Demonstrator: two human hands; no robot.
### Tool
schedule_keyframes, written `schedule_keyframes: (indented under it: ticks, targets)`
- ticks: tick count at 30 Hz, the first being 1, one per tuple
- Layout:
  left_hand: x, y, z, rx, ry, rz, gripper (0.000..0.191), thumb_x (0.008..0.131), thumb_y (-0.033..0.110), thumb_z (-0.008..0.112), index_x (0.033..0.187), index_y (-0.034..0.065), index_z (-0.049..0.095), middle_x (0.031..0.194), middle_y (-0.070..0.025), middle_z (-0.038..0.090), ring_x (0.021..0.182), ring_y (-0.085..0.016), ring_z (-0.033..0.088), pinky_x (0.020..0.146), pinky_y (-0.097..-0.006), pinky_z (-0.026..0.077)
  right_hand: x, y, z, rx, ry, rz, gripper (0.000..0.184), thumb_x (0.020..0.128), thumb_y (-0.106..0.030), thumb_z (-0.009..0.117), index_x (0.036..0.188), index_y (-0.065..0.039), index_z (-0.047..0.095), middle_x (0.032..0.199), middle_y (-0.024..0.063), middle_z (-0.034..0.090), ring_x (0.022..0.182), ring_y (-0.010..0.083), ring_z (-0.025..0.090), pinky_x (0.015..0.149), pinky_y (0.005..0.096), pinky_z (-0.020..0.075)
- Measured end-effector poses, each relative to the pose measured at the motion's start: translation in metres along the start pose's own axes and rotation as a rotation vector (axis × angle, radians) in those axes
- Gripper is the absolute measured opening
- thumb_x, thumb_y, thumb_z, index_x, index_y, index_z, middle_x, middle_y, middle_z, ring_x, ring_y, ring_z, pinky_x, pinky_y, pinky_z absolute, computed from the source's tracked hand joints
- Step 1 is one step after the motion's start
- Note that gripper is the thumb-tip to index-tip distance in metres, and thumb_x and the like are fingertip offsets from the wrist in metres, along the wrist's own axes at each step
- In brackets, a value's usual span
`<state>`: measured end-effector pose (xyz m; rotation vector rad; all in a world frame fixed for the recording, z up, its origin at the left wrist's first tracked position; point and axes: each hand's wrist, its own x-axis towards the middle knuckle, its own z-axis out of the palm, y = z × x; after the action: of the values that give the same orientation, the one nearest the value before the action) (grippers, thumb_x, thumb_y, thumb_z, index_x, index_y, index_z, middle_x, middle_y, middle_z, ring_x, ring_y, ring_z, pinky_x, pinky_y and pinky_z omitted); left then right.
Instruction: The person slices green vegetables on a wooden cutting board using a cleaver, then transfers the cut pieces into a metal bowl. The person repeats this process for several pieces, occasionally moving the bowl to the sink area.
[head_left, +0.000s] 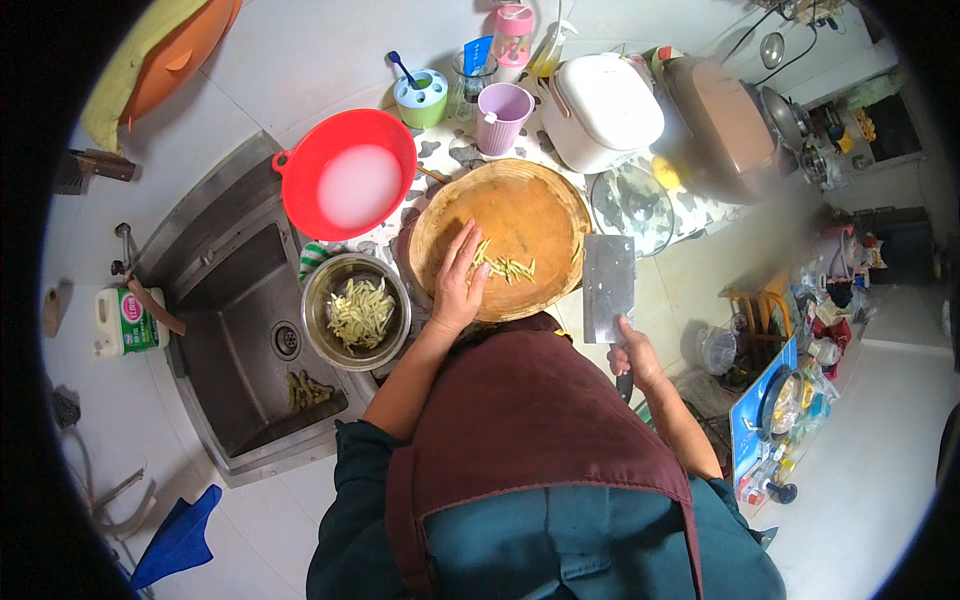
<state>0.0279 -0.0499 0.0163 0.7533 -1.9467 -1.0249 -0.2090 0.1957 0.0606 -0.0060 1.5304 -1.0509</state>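
My right hand is closed around the dark handle of a metal cleaver, whose broad blade stands out beyond the right edge of a round wooden chopping board. My left hand lies at the board's left part with its fingers extended, touching or just above the surface beside a small pile of cut green vegetable strips. Whether it holds any strips is hidden. A few more strips lie at the board's right edge. Left of my left forearm, a steel bowl contains many pale green strips.
A red basin of whitish liquid stands behind the bowl. The steel sink at left holds several green pieces. Behind the board are a purple cup and white rice cooker; a glass lid lies right of it.
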Motion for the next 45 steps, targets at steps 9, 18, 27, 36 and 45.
schedule_keyframes:
  ticks: [9, 18, 27, 36, 45]
  targets:
    - [-0.002, -0.003, 0.012, 0.394, 0.084, 0.002, 0.052, 0.093, 0.013, 0.055, 0.140, -0.0037, 0.042, 0.148, -0.0194, 0.039, 0.138, -0.036, 0.035, 0.115, -0.0453, 0.027, 0.014, -0.008, 0.039, -0.215, -0.110, 0.101, 0.055, 0.097, -0.053, 0.052, 0.060, -0.013, 0.040, 0.049, -0.0016, 0.039, 0.038, 0.0099, 0.035, 0.042, 0.0302, 0.0385]
    - [-0.006, 0.010, 0.029, 0.456, -0.070, -0.087, 0.088, 0.088, 0.038, 0.064, 0.148, -0.0079, 0.021, 0.155, -0.0270, 0.019, 0.144, -0.041, 0.020, 0.118, -0.0516, 0.015, 0.033, -0.007, 0.103, -0.284, -0.145, 0.070, 0.056, 0.095, -0.051, 0.056, 0.057, -0.013, 0.041, 0.048, 0.0002, 0.038, 0.039, 0.0134, 0.038, 0.044, 0.0329, 0.0414]
    - [-0.008, 0.015, 0.018, 0.319, 0.066, -0.023, 0.074, 0.087, 0.032, 0.065, 0.144, -0.0024, 0.034, 0.155, -0.0248, 0.021, 0.142, -0.045, 0.021, 0.116, -0.0540, 0.019, 0.022, -0.005, 0.163, -0.306, -0.218, 0.027, 0.046, 0.098, -0.037, 0.058, 0.063, -0.009, 0.046, 0.050, -0.0004, 0.039, 0.039, 0.0123, 0.036, 0.042, 0.0308, 0.0367]
    - [-0.007, 0.050, -0.076, 0.419, 0.315, 0.016, 0.030, 0.093, 0.022, 0.060, 0.118, 0.0063, 0.059, 0.146, -0.0224, 0.037, 0.138, -0.046, 0.029, 0.111, -0.0589, 0.025, -0.030, -0.051, 0.224, -0.360, -0.491, 0.080, 0.024, 0.093, -0.014, 0.058, 0.072, -0.008, 0.048, 0.055, -0.0029, 0.038, 0.043, 0.0090, 0.035, 0.043, 0.0277, 0.0352]
    - [-0.045, -0.004, -0.144, 0.529, 0.318, -0.332, 0.010, 0.093, 0.010, 0.057, 0.096, 0.0018, 0.052, 0.124, -0.0199, 0.053, 0.116, -0.042, 0.053, 0.089, -0.0481, 0.047, -0.031, -0.051, 0.234, -0.311, -0.598, 0.181, 0.021, 0.092, -0.010, 0.055, 0.073, -0.009, 0.045, 0.057, -0.0023, 0.038, 0.045, 0.0096, 0.036, 0.045, 0.0291, 0.0379]
